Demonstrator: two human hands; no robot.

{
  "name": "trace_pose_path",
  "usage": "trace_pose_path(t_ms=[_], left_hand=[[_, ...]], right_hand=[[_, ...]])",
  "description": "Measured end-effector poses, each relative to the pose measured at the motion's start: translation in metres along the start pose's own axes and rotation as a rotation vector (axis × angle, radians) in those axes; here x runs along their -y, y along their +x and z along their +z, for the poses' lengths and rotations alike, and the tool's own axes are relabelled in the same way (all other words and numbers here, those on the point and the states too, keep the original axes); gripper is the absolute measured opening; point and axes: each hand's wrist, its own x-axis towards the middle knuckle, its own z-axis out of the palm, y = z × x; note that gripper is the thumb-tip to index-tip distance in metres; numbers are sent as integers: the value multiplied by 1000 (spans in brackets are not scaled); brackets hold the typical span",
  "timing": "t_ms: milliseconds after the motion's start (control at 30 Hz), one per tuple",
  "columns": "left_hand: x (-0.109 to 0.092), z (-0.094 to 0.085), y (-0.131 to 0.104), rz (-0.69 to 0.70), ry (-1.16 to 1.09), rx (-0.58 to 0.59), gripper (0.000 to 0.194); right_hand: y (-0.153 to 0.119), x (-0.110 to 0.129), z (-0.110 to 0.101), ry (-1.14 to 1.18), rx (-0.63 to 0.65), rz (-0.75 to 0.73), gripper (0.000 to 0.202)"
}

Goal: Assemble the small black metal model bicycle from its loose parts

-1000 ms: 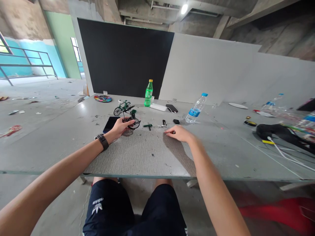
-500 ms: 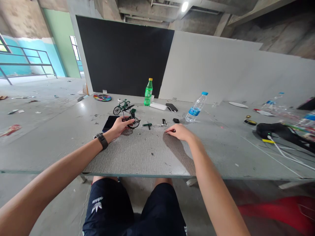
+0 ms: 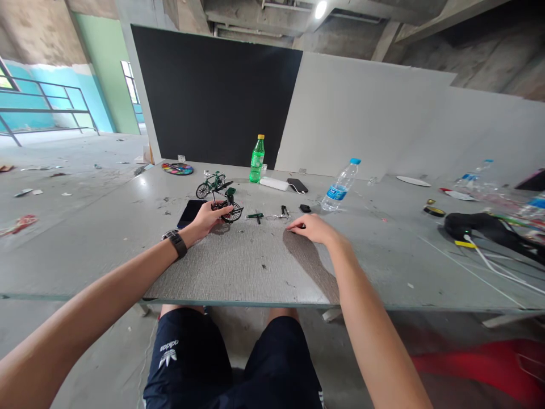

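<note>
We see left hand (image 3: 207,218) with fingers closed around small black model bicycle (image 3: 227,210), standing on grey surface (image 3: 238,267), at 11 o'clock from us. Right hand (image 3: 313,229) lies palm down at 1 o'clock, fingers loosely curled over small dark part (image 3: 300,226); real grip we cannot tell. Second green model bicycle (image 3: 210,184) just behind first. Dark flat phone (image 3: 191,213) beside left hand. Green plastic bottle (image 3: 257,160) at 12 o'clock, farther.
</note>
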Motion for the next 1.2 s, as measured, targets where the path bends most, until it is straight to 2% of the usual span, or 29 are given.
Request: trace_pose_path(t_ms=[333,567,800,1200], left_hand=[[2,-1,2,3,11,-4,50],[1,-1,1,8,7,-17,46],[-1,1,-2,20,2,17,41],[1,0,0,17,20,24,45]], right_hand=[[1,2,2,-22,-20,3,28],[4,3,5,-64,-51,-17,28],[6,2,9,-93,-70,-22,30],[8,5,15,-108,-125,-15,26]])
